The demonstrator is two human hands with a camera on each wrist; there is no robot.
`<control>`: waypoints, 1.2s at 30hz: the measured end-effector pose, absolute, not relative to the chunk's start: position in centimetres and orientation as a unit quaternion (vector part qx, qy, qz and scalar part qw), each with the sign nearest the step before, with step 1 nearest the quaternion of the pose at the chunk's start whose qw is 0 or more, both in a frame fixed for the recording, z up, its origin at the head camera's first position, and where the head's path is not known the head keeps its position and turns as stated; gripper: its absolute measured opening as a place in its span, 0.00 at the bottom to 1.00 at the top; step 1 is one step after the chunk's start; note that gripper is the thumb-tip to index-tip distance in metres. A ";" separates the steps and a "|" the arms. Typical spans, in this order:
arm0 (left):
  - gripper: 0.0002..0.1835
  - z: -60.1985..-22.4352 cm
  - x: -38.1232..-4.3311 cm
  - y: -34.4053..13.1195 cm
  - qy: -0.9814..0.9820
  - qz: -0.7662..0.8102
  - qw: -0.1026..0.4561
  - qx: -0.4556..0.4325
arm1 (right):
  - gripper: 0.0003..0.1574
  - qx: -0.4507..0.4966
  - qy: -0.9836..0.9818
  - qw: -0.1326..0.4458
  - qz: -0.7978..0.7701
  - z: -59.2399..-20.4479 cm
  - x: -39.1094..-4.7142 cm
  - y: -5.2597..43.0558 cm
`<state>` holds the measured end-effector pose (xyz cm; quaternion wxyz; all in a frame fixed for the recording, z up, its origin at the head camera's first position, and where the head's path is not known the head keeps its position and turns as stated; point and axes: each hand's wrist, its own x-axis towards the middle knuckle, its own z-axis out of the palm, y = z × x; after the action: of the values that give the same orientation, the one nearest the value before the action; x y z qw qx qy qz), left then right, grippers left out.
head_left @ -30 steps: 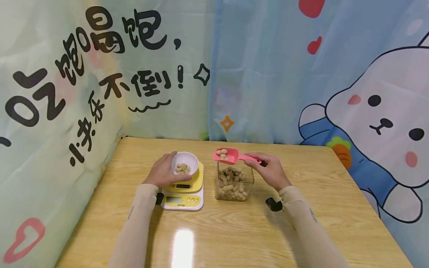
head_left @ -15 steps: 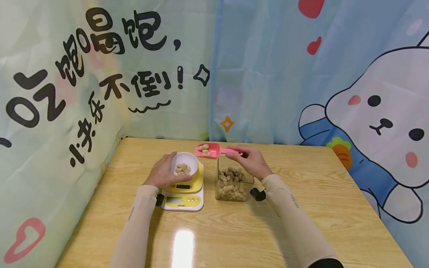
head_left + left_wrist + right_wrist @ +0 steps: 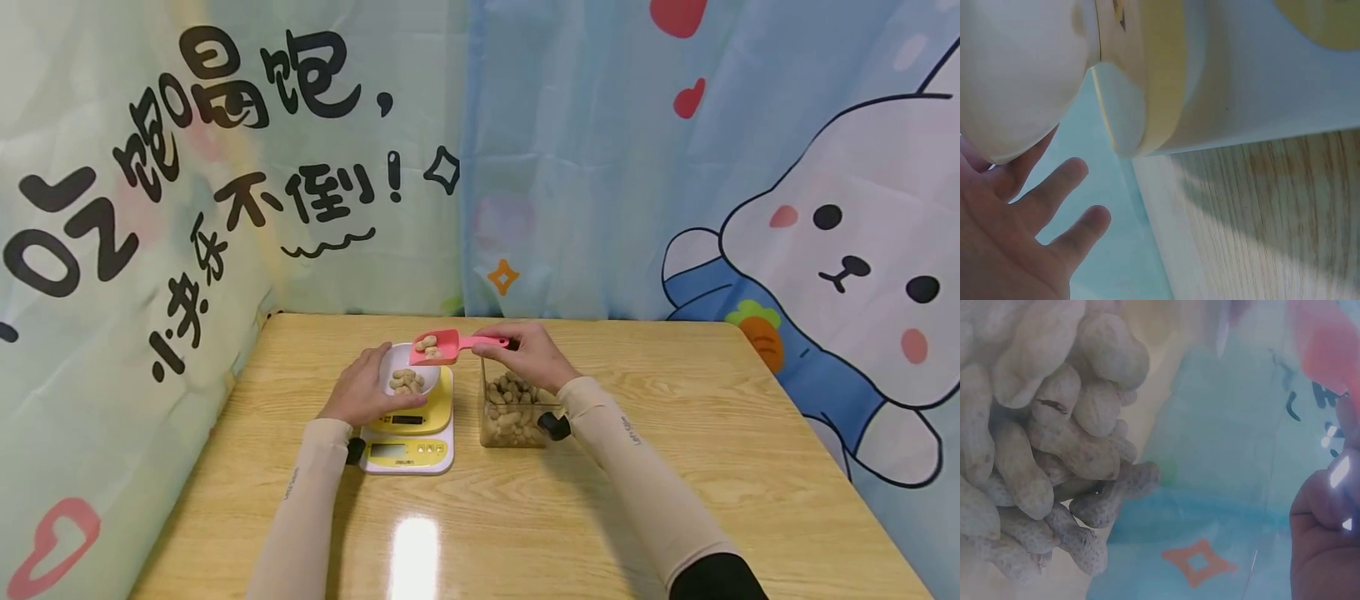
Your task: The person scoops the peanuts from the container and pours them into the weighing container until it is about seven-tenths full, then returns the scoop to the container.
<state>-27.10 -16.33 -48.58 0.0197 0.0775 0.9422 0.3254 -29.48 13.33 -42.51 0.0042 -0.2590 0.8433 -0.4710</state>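
In the head view, my left hand holds a small white bowl with several peanuts in it, tilted over a yellow-and-white kitchen scale. The left wrist view shows the outside of the bowl against some fingers, while two other fingers stick out free. My right hand pinches the handle of a pink scoop, which carries a few peanuts above the bowl's right rim. In the right wrist view, the scoop is blurred and partly cut off.
A clear square container of unshelled peanuts stands right of the scale, under my right wrist. All of this is on a wooden table. Printed curtains hang behind and at the left.
My right hand has moved left with the loaded scoop, from above the peanut container to over the bowl. My left hand and the bowl stay about where they were.
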 end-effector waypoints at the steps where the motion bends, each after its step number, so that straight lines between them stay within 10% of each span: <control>1: 0.64 -48.5 -27.0 -16.3 0.942 0.325 0.019 0.077 | 0.22 -0.258 0.844 0.009 -0.469 -42.6 -29.5 13.2; 36: 0.66 -48.8 -26.7 -16.2 0.937 0.341 0.013 0.079 | 0.18 -0.323 0.884 0.027 -0.337 -41.6 -28.6 12.4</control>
<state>-26.71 -16.22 -48.77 0.0126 0.0787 0.9367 0.3410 -28.64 12.44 -41.57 0.0269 -0.3234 0.8838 -0.3370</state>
